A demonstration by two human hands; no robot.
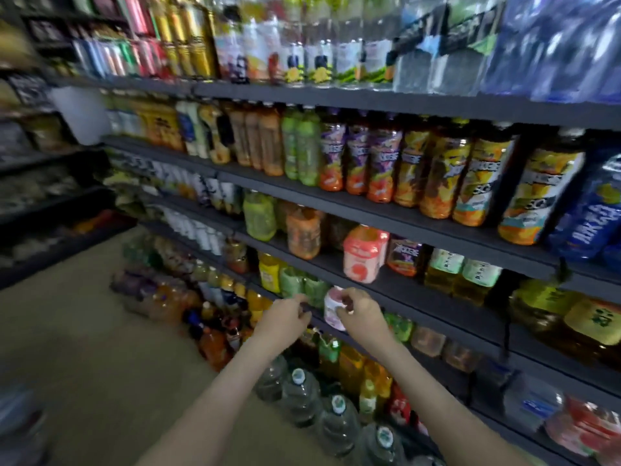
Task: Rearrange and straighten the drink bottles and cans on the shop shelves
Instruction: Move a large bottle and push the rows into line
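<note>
The right hand [358, 311] curls its fingers round a small pink and white plastic bottle [331, 306] by the front edge of a dark grey shelf [420, 306]. The left hand [285, 317], at the bottle's 9 o'clock, has bent fingers near green plastic bottles [302, 287], and I cannot tell if it holds anything. Open tan floor [84, 331] lies at 8 o'clock.

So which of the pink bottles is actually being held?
The lower pink bottle, gripped by the right hand; the bigger pink one stands untouched on the shelf above.
</note>
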